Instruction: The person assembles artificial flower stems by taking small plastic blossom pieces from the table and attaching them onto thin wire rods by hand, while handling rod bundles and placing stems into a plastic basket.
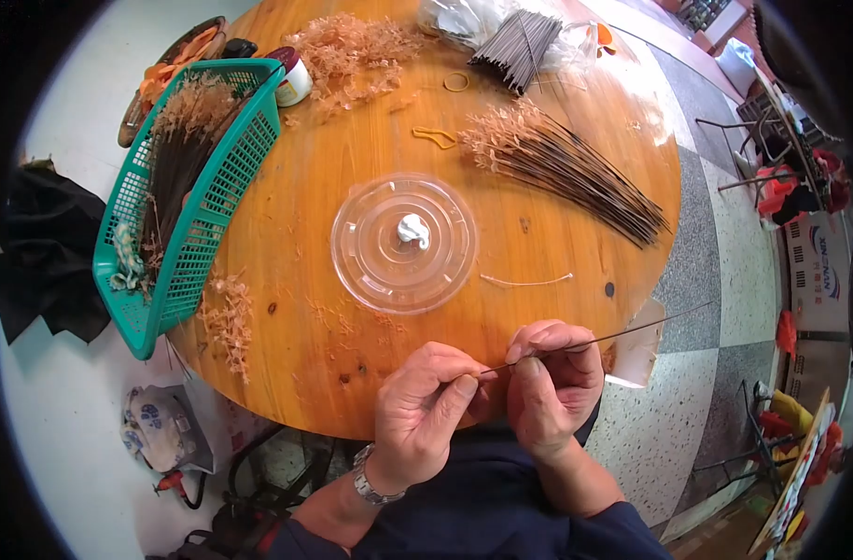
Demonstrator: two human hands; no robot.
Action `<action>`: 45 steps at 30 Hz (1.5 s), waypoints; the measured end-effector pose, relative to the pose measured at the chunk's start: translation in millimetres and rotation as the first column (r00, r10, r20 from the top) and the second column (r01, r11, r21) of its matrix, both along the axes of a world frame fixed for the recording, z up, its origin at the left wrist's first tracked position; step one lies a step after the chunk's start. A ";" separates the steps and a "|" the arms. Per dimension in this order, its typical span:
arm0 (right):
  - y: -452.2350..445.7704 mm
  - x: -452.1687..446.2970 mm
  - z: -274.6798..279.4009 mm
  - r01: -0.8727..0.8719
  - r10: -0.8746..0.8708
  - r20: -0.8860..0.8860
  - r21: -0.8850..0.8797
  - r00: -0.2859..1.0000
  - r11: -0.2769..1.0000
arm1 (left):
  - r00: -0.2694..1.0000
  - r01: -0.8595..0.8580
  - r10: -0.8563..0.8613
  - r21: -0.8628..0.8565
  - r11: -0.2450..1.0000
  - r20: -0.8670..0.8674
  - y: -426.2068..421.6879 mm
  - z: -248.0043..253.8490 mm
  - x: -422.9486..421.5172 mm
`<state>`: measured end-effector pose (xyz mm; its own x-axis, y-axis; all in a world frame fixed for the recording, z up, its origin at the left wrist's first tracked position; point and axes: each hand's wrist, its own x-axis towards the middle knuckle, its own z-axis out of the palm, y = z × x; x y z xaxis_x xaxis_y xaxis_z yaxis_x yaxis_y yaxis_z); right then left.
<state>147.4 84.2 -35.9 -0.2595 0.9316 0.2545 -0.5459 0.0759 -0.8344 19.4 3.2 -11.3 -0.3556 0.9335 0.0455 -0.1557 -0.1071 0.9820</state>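
The left hand [426,406] and right hand [554,387] pinch a thin stem [632,329] by the near edge of the worktop [296,233]. Uneven twisting could snap it (it looks slender).

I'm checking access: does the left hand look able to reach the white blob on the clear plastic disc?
Likely yes: the white blob sits uncovered, but the left hand holds a dark stem.

Round wooden table [529,233], green basket [258,131], clear lid [352,245], stemmed bundle [576,168], dark sticks [518,51], peach sprigs [342,56].
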 end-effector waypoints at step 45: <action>1.1 -1.5 9.2 -0.063 0.011 0.281 0.177 0.960 0.982 | 0.990 -0.105 0.104 -0.008 0.994 -0.100 0.7 -0.5 -0.3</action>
<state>145.9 85.3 -26.7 -0.3774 0.8645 0.3319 -0.2997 0.2251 -0.9271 19.2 3.9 -11.8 -0.4452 0.8924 0.0738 -0.0456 -0.1050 0.9934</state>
